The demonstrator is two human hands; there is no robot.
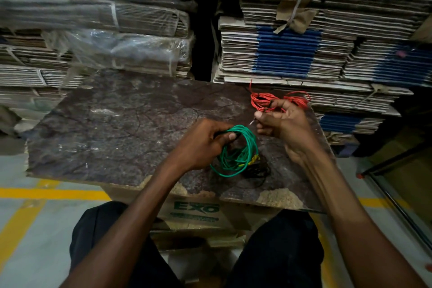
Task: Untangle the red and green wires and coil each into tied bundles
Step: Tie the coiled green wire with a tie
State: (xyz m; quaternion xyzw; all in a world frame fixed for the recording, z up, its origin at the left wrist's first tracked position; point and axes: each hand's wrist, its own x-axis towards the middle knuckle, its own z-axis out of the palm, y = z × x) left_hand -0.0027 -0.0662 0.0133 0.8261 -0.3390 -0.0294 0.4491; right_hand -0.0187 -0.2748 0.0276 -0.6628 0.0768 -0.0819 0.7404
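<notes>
My left hand point(205, 142) grips the coiled green plastic-coated wire point(236, 151) near the worn board's point(117, 128) front edge — my right hand point(284, 124) pinches its free end, ready, I judge, to tie it off.

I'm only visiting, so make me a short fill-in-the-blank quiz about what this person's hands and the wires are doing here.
1. The left hand grips a coil of ____ wire.
2. The right hand pinches a thin wire end in front of the ____ wire bundle.
3. Under the green coil lies a smaller ____ wire on the board.

Missing words: green; red; black
</notes>
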